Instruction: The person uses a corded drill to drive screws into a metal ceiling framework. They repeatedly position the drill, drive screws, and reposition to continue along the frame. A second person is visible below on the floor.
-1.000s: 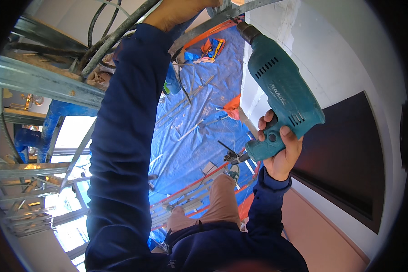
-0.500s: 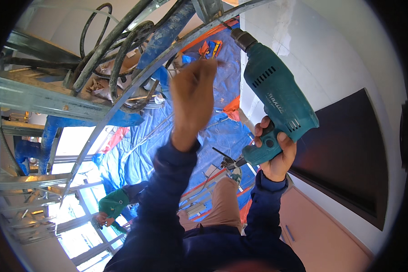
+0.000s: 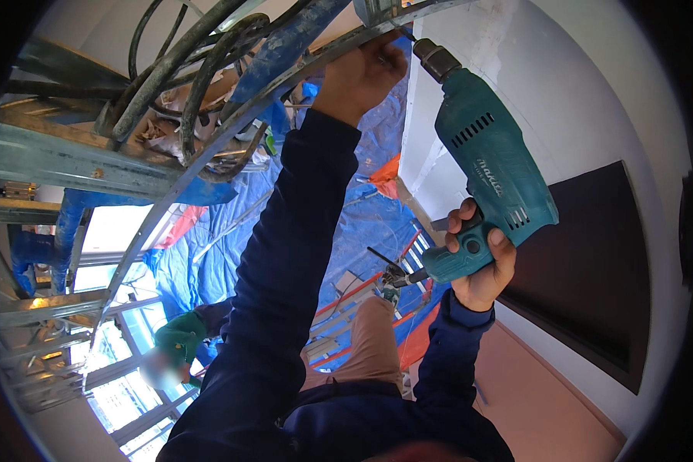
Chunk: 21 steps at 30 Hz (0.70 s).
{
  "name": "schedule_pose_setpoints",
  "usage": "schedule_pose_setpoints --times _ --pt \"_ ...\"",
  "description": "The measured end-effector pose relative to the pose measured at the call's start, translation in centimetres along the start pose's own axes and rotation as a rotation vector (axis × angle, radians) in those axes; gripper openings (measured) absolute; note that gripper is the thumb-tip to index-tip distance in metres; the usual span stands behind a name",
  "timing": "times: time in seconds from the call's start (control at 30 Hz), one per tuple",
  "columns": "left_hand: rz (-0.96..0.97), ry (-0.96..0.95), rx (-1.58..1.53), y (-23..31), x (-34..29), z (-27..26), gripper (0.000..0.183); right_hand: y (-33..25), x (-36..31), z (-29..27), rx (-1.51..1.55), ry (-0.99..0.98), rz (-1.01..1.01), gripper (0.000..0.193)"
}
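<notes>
My right hand (image 3: 481,266) is wrapped round the handle of a teal corded power drill (image 3: 494,158), fingers at its trigger side. The drill points up and to the left, its dark metal chuck (image 3: 436,60) at the top. A thin bit reaches from the chuck toward a curved-looking metal strip (image 3: 208,154). My left hand (image 3: 364,81) is raised beside that strip, close to the bit's tip. Its fingers are curled together; what they pinch, if anything, is hidden.
Black cables (image 3: 200,92) loop over metal framing (image 3: 77,163) at the upper left. Blue tarpaulin (image 3: 246,223) covers the floor below. A stepladder (image 3: 345,327) stands near my legs. Lower left is a person in green (image 3: 181,339). A dark panel (image 3: 585,269) is at right.
My left hand has moved up and right to the metal strip near the bit. The drill, in my right hand, has shifted slightly right and down in view.
</notes>
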<state>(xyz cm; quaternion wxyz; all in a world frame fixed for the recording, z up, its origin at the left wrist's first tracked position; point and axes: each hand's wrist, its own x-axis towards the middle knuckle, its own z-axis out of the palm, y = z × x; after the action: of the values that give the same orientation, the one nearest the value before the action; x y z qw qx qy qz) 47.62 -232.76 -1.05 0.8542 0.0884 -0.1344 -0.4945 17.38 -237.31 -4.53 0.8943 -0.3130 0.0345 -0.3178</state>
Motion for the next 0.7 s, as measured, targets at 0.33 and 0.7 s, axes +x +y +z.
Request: schedule_pose_setpoints --times 0.33,0.7 --pt "0.23 0.155 0.043 -2.1 2.5 -0.3 0.049 -0.8 -0.7 -0.3 -0.034 0.017 0.006 0.056" --pt "0.074 -0.014 -0.176 -1.9 1.9 -1.1 0.041 -2.4 -2.1 -0.3 -0.114 0.055 -0.022 0.056"
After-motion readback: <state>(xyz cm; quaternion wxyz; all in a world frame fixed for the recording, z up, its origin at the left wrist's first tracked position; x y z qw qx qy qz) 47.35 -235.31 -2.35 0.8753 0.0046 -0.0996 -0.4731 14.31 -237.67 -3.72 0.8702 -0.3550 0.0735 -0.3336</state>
